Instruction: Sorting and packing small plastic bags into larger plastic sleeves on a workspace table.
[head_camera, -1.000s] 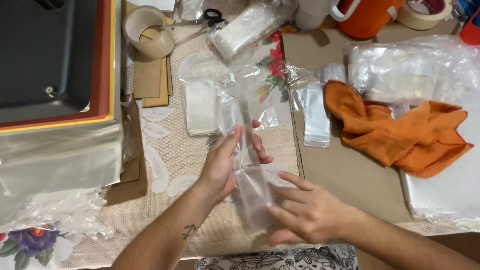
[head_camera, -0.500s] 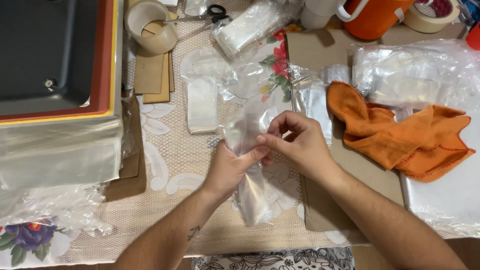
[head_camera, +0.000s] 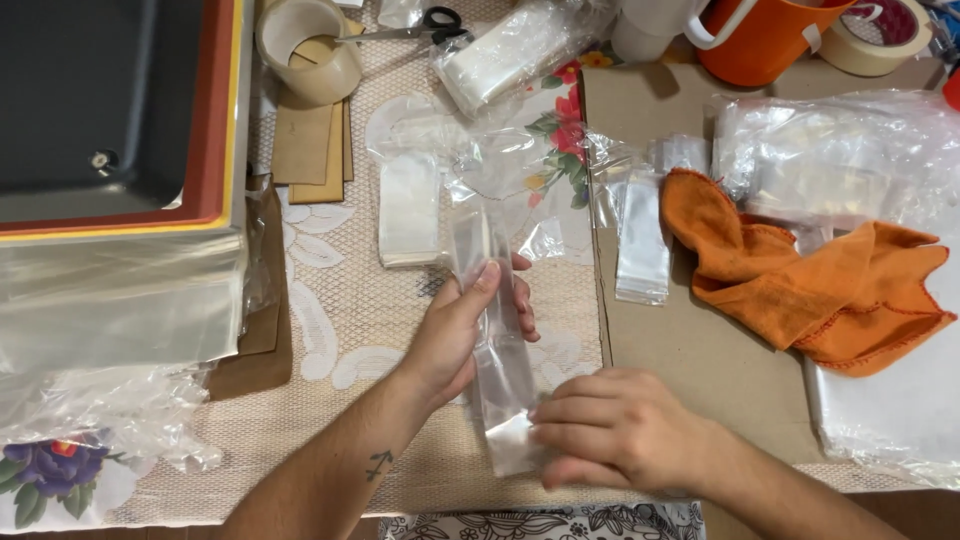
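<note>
While the long clear plastic sleeve (head_camera: 497, 340) runs top to bottom at frame centre, the left hand (head_camera: 460, 335) grasps its middle and the right hand (head_camera: 610, 430) pinches its lower end.

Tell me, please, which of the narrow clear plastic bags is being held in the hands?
The long clear bag at centre, gripped by the left hand and right hand; the others lie flat, untouched.

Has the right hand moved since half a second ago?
Yes. The right hand dropped from the bag's top, level with the orange cloth, to its bottom end, nearer the person.
</note>
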